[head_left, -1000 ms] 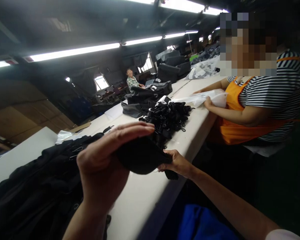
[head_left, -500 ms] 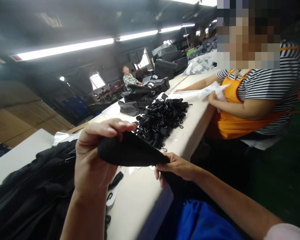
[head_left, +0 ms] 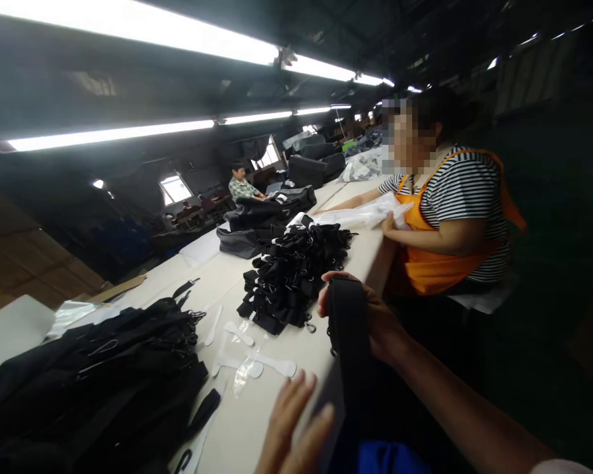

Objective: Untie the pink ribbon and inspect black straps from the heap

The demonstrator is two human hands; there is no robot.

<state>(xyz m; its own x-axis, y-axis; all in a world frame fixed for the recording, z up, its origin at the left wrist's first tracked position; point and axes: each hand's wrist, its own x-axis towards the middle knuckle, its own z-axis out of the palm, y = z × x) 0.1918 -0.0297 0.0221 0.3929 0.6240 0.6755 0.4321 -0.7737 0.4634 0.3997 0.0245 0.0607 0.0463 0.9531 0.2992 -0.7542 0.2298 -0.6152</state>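
Note:
Near the table's front edge, my right hand is wrapped round a black strap, which hangs down in front of it. My left hand is low in the middle, blurred, fingers apart with nothing in them. Beyond the hands lies a pile of black straps with hooks. To the left spreads a large heap of black straps. Between the two piles are white card pieces and some clear plastic on the white table.
A person in an orange apron sits at the table's right side, handling a white plastic bag. Dark bags stand farther back, near another seated person. Cardboard boxes are at the left.
My left hand has let go of the black strap and dropped low, fingers spread. My right hand has risen with the strap, which now hangs down. The view has shifted, showing more of the left heap.

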